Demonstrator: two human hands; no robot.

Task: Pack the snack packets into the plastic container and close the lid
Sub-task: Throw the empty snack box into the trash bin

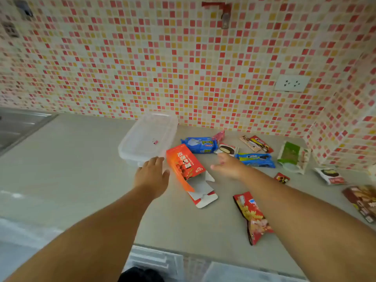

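Fingers of the left hand (151, 174) extended, relaxed, tips at the lidded plastic container (148, 137). Fingers of the right hand (228, 165) spread, holding nothing. Snack packets (255, 159) lie on the surface (81, 169) right of the container; orange carton (183, 165) just beside it.

Mosaic-tiled wall (183, 58) with socket (291, 83) behind grey counter (71, 159), steel sink (18, 125) left.
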